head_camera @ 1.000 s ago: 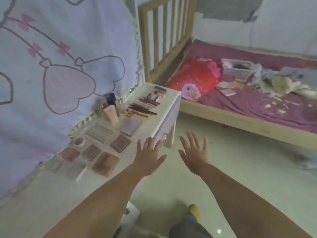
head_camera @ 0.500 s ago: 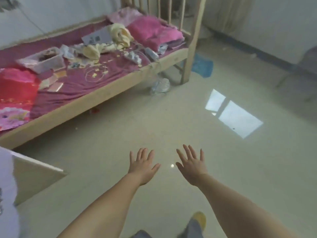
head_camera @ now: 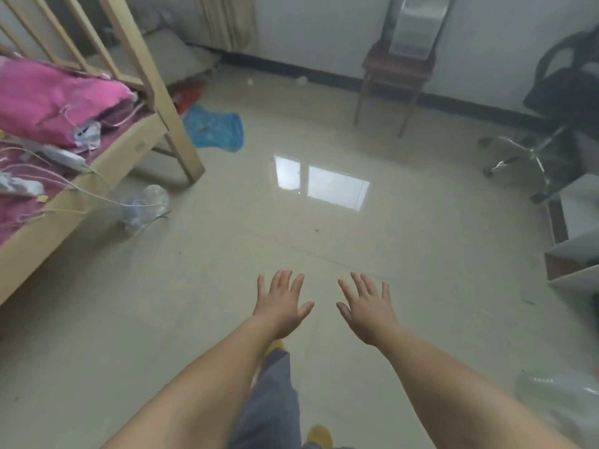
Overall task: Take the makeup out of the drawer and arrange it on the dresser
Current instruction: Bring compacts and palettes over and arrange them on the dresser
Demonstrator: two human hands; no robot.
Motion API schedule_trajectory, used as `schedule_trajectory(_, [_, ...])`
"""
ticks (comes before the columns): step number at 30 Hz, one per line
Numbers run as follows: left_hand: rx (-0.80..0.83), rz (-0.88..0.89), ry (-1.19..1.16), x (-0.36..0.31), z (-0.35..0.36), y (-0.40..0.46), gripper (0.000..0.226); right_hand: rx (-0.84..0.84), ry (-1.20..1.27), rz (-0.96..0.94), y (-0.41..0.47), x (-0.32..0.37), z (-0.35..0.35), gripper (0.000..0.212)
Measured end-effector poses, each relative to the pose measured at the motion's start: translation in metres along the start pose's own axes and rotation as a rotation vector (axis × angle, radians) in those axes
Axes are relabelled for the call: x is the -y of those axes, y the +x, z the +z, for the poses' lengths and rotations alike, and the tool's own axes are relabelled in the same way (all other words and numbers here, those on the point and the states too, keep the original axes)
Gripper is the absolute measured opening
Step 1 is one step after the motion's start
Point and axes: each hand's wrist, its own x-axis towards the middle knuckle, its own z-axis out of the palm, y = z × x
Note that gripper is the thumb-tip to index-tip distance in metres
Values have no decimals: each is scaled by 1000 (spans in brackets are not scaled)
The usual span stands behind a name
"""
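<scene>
The tiled floor point(head_camera: 324, 241) fills most of the view and lies under and around both hands, with a bright window reflection point(head_camera: 324, 183) on it well ahead of them. The wooden bed point(head_camera: 97, 163) stands far to the left of the left grip, a pink quilt point(head_camera: 55, 98) heaped on it and white cables point(head_camera: 64, 157) trailing over its rail. A black office chair point(head_camera: 564, 102) is far ahead and to the right of the right grip, and a wooden chair point(head_camera: 392, 69) stands against the wall well beyond both. A white cabinet point(head_camera: 577, 241) edge shows to the right of the right grip. A blue bag point(head_camera: 217, 128) lies on the floor far ahead and left, and a clear plastic bag point(head_camera: 146, 205) lies nearer, beside the bed leg.

The left hand point(head_camera: 282, 306) is held out flat, palm down, fingers straight and spread, holding nothing. The right hand point(head_camera: 368, 309) is just beside it, apart from it, likewise flat with fingers spread and nothing in it. Grey trousers point(head_camera: 272, 400) and yellow shoes point(head_camera: 319, 435) show below the forearms.

Neither makeup nor dresser nor drawer appears in this view.
</scene>
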Motion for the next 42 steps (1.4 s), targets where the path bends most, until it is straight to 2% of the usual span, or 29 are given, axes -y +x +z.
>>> schedule_trajectory(10, [34,227,137,3,-142,238,67,-61,155,267,182,-83,-123,55])
schedule_trajectory(20, [36,401,220,-42,-259,451,66,-55,190,369,344,-172,-236,53])
schedule_trajectory(30, [5,351,175,-101,-376,684,65,-60,176,316,546,-320,-358,49])
schedule_trajectory(36, [8,314,139,-120,-444,809,65,-40,186,277,665,-383,-427,51])
schedule_trajectory(42, [-5,363,191,-128,-506,970,65,-51,216,341,802,-447,-485,51])
